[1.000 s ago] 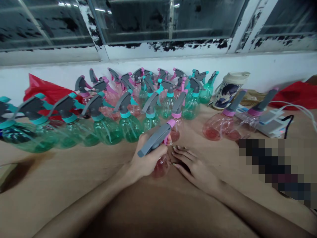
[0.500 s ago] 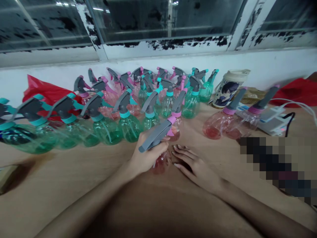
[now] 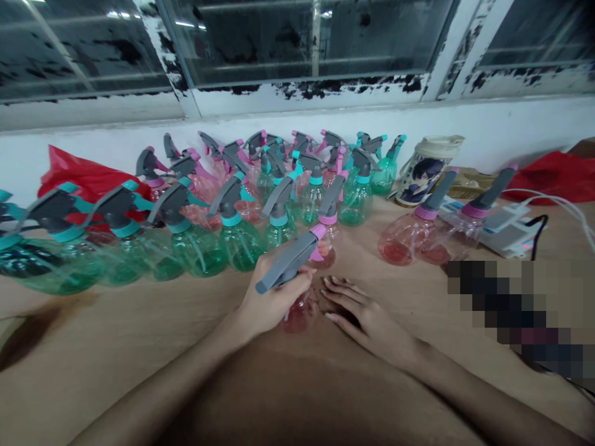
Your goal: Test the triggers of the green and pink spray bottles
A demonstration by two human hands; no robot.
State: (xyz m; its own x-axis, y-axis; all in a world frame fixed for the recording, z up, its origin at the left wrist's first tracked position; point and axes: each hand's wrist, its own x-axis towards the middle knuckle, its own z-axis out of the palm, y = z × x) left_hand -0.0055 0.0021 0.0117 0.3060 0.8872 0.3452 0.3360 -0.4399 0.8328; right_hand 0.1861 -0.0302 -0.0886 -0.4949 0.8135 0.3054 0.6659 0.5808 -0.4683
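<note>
Two hands at lower centre, one spray bottle held between the table edge and the rows of bottles.

Left hand (image 3: 274, 297): closed around a pink-tinted spray bottle (image 3: 301, 313), grey sprayer head (image 3: 290, 261) tipped toward the left, bottle body showing below the fist.

Right hand (image 3: 367, 316): open, palm down on the wooden table (image 3: 116, 328), holding nothing, fingers (image 3: 339, 288) spread just beside the held bottle.

In the way: a pink-tinted spray bottle (image 3: 328, 244) stands directly beyond the grey head, very near it. Behind that, packed rows of upright green-tinted spray bottles (image 3: 198, 248) and further pink-tinted spray bottles (image 3: 204, 186) fill the left and centre, between the hands and the white wall (image 3: 511, 124).

Also present: two leaning pink-tinted spray bottles (image 3: 400, 241) at centre right; a printed tumbler (image 3: 425, 179) beside them; a brown packet (image 3: 469, 184) behind; a white device with cables (image 3: 504, 232) at right; red plastic bags (image 3: 79, 179) (image 3: 553, 176) at both sides; a paint-flaked window (image 3: 307, 37) along the top. A pixelated patch (image 3: 511, 310) hides the lower right.
</note>
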